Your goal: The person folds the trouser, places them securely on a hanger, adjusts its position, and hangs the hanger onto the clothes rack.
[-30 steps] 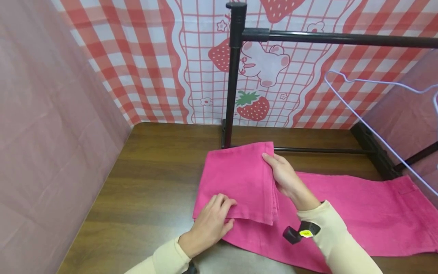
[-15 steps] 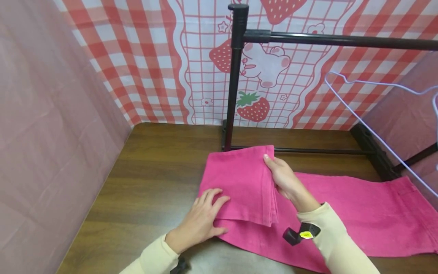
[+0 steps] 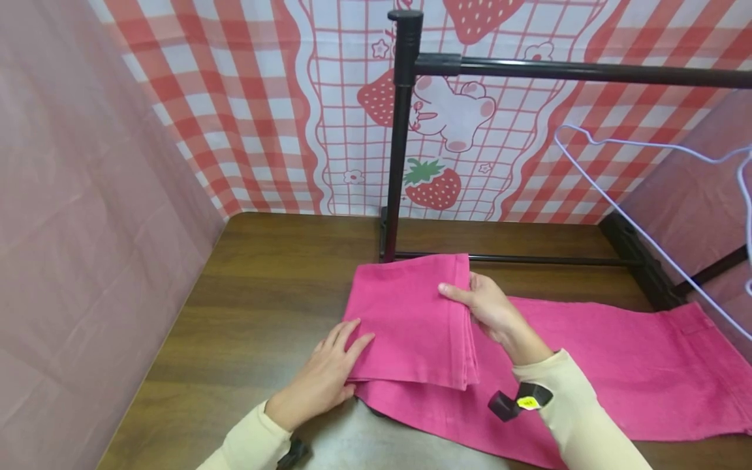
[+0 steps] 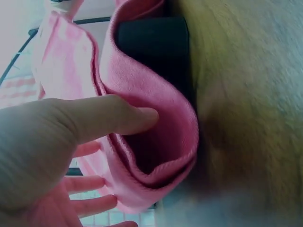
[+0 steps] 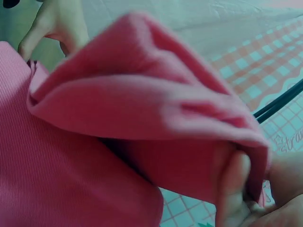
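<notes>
Gingham curtain (image 3: 252, 117) hanging behind a wooden table (image 3: 258, 313); pink garment (image 3: 599, 339) lying near right.
Head view: left hand (image 3: 320, 372), fingers loosely spread, is touching the fold; right hand (image 3: 490, 310) is pinching its right edge. Left wrist view: a dark block (image 4: 154, 40) is showing against the garment. Right wrist view: its layers are gaping.

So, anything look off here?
Yes: in the left wrist view, a black block appears wedged between the pink garment and the table, so the cloth bulges instead of lying flat. No spills visible.
</notes>
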A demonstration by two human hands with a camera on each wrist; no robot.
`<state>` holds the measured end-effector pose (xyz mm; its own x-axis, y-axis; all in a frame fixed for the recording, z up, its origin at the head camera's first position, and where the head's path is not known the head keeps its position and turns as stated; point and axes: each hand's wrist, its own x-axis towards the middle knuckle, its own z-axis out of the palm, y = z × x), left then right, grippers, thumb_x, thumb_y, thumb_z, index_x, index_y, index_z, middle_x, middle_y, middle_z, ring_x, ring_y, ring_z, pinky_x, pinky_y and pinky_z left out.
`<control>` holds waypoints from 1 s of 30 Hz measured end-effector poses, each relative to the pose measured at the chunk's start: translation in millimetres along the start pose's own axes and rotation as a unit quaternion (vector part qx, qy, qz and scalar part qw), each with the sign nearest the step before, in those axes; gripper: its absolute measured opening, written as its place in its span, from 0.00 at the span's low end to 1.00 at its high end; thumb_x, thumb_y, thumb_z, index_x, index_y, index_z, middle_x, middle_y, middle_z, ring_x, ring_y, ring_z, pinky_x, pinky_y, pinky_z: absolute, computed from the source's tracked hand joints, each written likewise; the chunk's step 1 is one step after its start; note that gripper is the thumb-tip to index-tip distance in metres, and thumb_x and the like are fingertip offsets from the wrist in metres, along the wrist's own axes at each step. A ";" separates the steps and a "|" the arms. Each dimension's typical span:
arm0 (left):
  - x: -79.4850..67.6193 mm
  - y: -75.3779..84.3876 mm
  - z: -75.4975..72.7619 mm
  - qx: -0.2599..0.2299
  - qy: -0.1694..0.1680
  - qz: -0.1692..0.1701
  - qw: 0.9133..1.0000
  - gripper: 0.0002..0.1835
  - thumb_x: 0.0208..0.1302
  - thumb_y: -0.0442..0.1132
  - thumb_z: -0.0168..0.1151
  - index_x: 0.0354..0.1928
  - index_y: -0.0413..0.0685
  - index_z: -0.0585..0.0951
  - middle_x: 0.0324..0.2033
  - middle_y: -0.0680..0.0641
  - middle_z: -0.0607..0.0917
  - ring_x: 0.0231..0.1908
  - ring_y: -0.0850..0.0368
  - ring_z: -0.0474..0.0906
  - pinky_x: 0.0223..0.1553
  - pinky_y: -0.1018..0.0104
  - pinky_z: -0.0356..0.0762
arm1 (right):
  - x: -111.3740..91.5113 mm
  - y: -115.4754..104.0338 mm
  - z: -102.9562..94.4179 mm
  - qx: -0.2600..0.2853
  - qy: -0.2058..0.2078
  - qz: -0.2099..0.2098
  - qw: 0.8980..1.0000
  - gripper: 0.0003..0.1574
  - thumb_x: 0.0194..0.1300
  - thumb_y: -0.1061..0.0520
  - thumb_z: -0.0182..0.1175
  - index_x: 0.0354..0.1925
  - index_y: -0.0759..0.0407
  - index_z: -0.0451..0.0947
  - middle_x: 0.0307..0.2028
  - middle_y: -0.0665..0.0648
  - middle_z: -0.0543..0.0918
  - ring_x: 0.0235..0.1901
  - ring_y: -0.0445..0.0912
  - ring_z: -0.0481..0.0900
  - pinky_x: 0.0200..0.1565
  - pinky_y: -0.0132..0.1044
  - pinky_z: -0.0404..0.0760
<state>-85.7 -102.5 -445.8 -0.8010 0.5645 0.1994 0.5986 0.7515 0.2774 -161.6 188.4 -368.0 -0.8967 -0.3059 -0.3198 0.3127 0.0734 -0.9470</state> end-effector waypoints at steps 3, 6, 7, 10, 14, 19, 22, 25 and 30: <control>-1.5 -7.3 1.0 0.001 0.011 -0.027 1.000 0.46 0.40 0.37 0.78 0.66 0.44 0.68 0.64 0.34 0.69 0.62 0.37 0.69 0.49 0.42 0.79 | -2.0 0.9 0.3 -0.057 -0.022 -0.003 0.998 0.30 0.62 0.61 0.65 0.58 0.71 0.65 0.34 0.49 0.85 0.34 0.41 0.85 0.40 0.37 0.86; -3.7 -15.1 0.6 0.013 0.022 -0.053 0.998 0.44 0.43 0.36 0.77 0.65 0.41 0.69 0.60 0.35 0.73 0.58 0.39 0.74 0.50 0.44 0.79 | -6.0 1.7 0.7 -0.113 -0.033 -0.008 0.993 0.30 0.59 0.62 0.67 0.55 0.77 0.70 0.32 0.49 0.85 0.31 0.40 0.84 0.37 0.36 0.84; -4.8 -17.4 0.8 0.019 0.025 -0.059 0.998 0.42 0.45 0.35 0.76 0.65 0.41 0.69 0.58 0.36 0.75 0.56 0.40 0.76 0.49 0.45 0.80 | -7.3 2.1 1.1 -0.126 -0.033 -0.009 0.991 0.28 0.60 0.61 0.66 0.53 0.78 0.72 0.30 0.49 0.85 0.29 0.40 0.83 0.35 0.35 0.83; -6.9 -23.0 2.8 0.048 0.030 -0.077 0.995 0.36 0.49 0.33 0.70 0.63 0.39 0.71 0.51 0.38 0.81 0.47 0.43 0.81 0.46 0.51 0.81 | -10.8 3.2 2.9 -0.145 -0.036 -0.020 0.989 0.23 0.65 0.61 0.61 0.49 0.81 0.74 0.25 0.48 0.84 0.25 0.37 0.81 0.31 0.32 0.81; -8.4 -28.4 4.9 0.075 0.074 -0.106 0.989 0.31 0.48 0.31 0.67 0.59 0.39 0.74 0.40 0.42 0.86 0.35 0.45 0.84 0.35 0.53 0.82 | -14.7 3.3 6.1 -0.144 -0.057 -0.030 0.987 0.23 0.70 0.61 0.54 0.52 0.82 0.69 0.25 0.48 0.83 0.25 0.37 0.82 0.29 0.34 0.82; -7.6 -31.8 4.8 0.077 0.122 -0.116 0.983 0.31 0.41 0.29 0.68 0.55 0.40 0.76 0.32 0.43 0.87 0.25 0.45 0.83 0.23 0.54 0.78 | -18.4 0.4 7.6 -0.139 -0.064 -0.033 0.988 0.23 0.73 0.59 0.51 0.53 0.80 0.67 0.24 0.49 0.82 0.23 0.39 0.83 0.24 0.37 0.82; -4.4 -30.1 4.5 0.087 0.102 -0.117 0.984 0.33 0.40 0.29 0.68 0.57 0.39 0.76 0.25 0.44 0.85 0.19 0.48 0.79 0.18 0.57 0.75 | -17.7 -0.7 4.8 -0.130 -0.064 -0.031 0.989 0.24 0.73 0.58 0.51 0.54 0.80 0.66 0.24 0.48 0.83 0.23 0.39 0.83 0.24 0.38 0.82; -0.5 -26.0 0.4 0.102 0.079 -0.118 0.985 0.36 0.40 0.28 0.67 0.60 0.37 0.75 0.17 0.47 0.80 0.14 0.52 0.73 0.15 0.60 0.70 | -14.9 0.4 0.8 -0.122 -0.055 -0.028 0.991 0.24 0.72 0.59 0.51 0.54 0.80 0.66 0.24 0.47 0.83 0.23 0.38 0.83 0.23 0.36 0.82; -2.3 -21.5 -18.2 0.118 0.098 -0.127 0.980 0.37 0.40 0.28 0.64 0.61 0.37 0.74 0.14 0.48 0.76 0.12 0.50 0.71 0.13 0.58 0.67 | -10.5 2.3 2.8 -0.117 -0.027 -0.029 0.992 0.20 0.71 0.59 0.52 0.50 0.77 0.69 0.21 0.45 0.82 0.19 0.36 0.79 0.21 0.33 0.79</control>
<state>-96.8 -126.1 -435.1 -0.8962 0.2907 0.3352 0.3469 0.9301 0.1210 -150.6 189.1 -366.7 -0.8914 -0.3651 -0.2684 0.1742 0.2708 -0.9467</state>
